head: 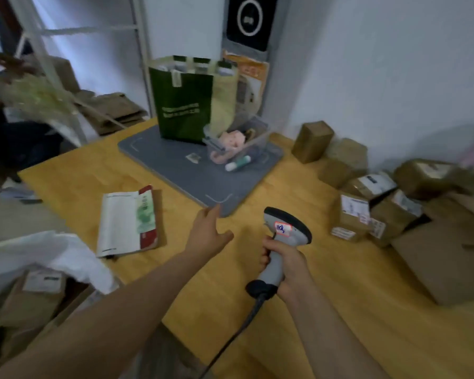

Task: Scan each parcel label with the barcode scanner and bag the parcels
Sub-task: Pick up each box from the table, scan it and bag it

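right hand (pixel 288 265) grips scanner (pixel 286 228); left hand (pixel 207 233) spread wide; white bag (pixel 39 253) holds parcels (pixel 36 294).

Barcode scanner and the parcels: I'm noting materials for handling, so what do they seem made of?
Barcode scanner: likely hard plastic, a smooth grey body with a black head rim and base. Parcels: apparently brown cardboard, matte, boxy with creased edges and white paper labels; blur hides any tape.
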`<state>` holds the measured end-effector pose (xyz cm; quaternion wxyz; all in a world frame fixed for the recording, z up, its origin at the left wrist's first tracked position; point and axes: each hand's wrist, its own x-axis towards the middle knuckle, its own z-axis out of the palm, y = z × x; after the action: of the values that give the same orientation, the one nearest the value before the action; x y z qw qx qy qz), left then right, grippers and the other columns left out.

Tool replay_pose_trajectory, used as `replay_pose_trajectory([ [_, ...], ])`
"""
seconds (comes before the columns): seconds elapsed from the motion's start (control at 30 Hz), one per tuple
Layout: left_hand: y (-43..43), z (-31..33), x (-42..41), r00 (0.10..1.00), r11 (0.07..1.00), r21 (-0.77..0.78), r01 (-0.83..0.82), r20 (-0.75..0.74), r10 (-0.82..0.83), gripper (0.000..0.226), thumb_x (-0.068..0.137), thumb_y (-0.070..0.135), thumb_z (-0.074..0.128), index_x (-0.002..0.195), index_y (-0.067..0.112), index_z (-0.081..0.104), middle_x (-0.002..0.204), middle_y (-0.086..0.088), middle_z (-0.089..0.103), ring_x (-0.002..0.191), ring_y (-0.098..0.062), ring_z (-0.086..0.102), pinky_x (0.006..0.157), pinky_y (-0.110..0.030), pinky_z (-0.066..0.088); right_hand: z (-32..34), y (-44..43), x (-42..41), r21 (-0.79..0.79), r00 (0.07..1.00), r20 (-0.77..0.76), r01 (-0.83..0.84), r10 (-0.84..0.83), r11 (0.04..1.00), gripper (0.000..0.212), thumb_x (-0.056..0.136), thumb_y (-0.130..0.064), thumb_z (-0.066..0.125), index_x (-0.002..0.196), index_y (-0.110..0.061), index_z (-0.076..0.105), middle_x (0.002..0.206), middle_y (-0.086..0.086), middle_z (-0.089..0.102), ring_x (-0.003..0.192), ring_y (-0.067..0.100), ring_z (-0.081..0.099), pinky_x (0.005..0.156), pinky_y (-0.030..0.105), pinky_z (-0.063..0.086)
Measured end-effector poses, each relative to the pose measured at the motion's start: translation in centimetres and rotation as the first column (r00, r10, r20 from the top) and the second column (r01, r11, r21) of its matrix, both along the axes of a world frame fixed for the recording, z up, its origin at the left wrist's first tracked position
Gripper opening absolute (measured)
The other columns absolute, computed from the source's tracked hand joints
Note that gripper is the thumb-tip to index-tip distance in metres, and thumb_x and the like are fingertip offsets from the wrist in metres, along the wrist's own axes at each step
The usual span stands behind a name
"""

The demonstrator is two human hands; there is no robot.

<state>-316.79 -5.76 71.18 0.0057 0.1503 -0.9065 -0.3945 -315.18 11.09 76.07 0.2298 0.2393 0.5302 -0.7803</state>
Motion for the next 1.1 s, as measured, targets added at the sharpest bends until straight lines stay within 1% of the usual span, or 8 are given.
replay_pose_trajectory([
  [0.13,10.9,1.1,-4.4,0.95,0.95,-0.039,0.311,0.051,-0.309,0.076,0.088,0.03,0.066,0.151,0.016,0.025,0.152,-0.01,0.03,0.124,-0.028,0.048,0.1,-0.03,0.038,1.0,9.4,-0.7,-0.029,0.984,-0.013,0.178,-0.178,0.984,0.005,0.082,0.002,0.064,0.083,-0.002,0.061,0.055,0.007,0.055,0.04,0.013,0.049,0.039,0.021,0.042],
  [0.27,21.1,1.3,-8.3,0.902,0.906,-0.051,0.42,0.131,-0.411,0.078,0.089,0.035,0.065,0.151,0.011,0.023,0.149,-0.013,0.033,0.132,-0.025,0.039,0.103,-0.028,0.034,1.1,18.3,-1.4,-0.041,0.953,-0.02,0.302,-0.303,0.952,0.007,0.082,0.002,0.062,0.079,-0.003,0.059,0.056,0.008,0.055,0.041,0.013,0.049,0.04,0.021,0.042],
  [0.4,28.7,0.9,-12.5,0.937,0.942,-0.082,0.324,0.168,-0.308,0.082,0.079,0.044,0.074,0.139,0.005,0.035,0.137,-0.017,0.044,0.126,-0.03,0.042,0.1,-0.033,0.038,0.2,24.4,-2.3,-0.03,0.94,-0.016,0.341,-0.341,0.94,0.007,0.082,0.005,0.062,0.08,-0.002,0.059,0.057,0.009,0.055,0.042,0.015,0.049,0.041,0.024,0.042],
  [0.6,35.6,-1.4,-17.8,0.953,0.987,-0.152,0.05,0.302,-0.002,0.134,0.062,0.06,0.08,0.147,-0.006,0.0,0.151,-0.022,0.015,0.141,-0.035,0.017,0.114,-0.041,0.023,-0.8,29.1,-4.0,0.045,0.963,-0.06,0.266,-0.263,0.963,0.013,0.082,0.004,0.065,0.091,-0.003,0.059,0.054,0.007,0.055,0.042,0.017,0.049,0.044,0.027,0.042],
  [0.67,36.5,-2.4,-19.3,0.935,0.986,-0.157,-0.052,0.34,0.103,0.142,0.058,0.064,0.079,0.148,-0.005,-0.005,0.152,-0.021,0.012,0.14,-0.035,0.016,0.112,-0.043,0.026,-1.1,29.9,-4.3,0.06,0.972,-0.064,0.23,-0.227,0.971,0.018,0.082,0.004,0.065,0.097,-0.003,0.058,0.053,0.007,0.055,0.042,0.017,0.049,0.045,0.027,0.041],
  [0.73,36.3,-3.6,-20.3,0.942,0.984,-0.16,-0.081,0.31,0.128,0.135,0.059,0.065,0.076,0.148,-0.005,0.002,0.148,-0.021,0.021,0.136,-0.034,0.024,0.108,-0.043,0.032,-1.3,30.2,-4.5,0.067,0.979,-0.072,0.197,-0.192,0.978,0.019,0.082,0.005,0.065,0.097,-0.003,0.057,0.053,0.008,0.055,0.043,0.017,0.049,0.046,0.028,0.041],
  [0.9,33.5,-4.2,-19.3,0.991,0.983,-0.176,0.049,0.132,-0.026,0.093,0.071,0.045,0.076,0.135,-0.004,0.031,0.132,-0.02,0.04,0.127,-0.034,0.033,0.108,-0.04,0.03,-1.6,29.4,-5.5,0.198,0.994,-0.075,0.096,-0.083,0.975,0.014,0.081,0.002,0.067,0.088,-0.007,0.058,0.051,0.006,0.057,0.044,0.017,0.051,0.047,0.029,0.042],
  [1.1,25.3,-2.4,-15.4,0.963,0.931,-0.261,0.256,-0.014,-0.269,0.11,0.059,0.018,0.088,0.146,0.002,0.022,0.148,-0.016,0.022,0.14,-0.03,0.021,0.114,-0.04,0.03,-1.0,25.3,-5.8,0.387,0.986,-0.103,-0.081,0.13,0.919,0.011,0.077,0.002,0.066,0.075,-0.002,0.056,0.048,0.004,0.057,0.038,0.015,0.051,0.044,0.025,0.042],
])
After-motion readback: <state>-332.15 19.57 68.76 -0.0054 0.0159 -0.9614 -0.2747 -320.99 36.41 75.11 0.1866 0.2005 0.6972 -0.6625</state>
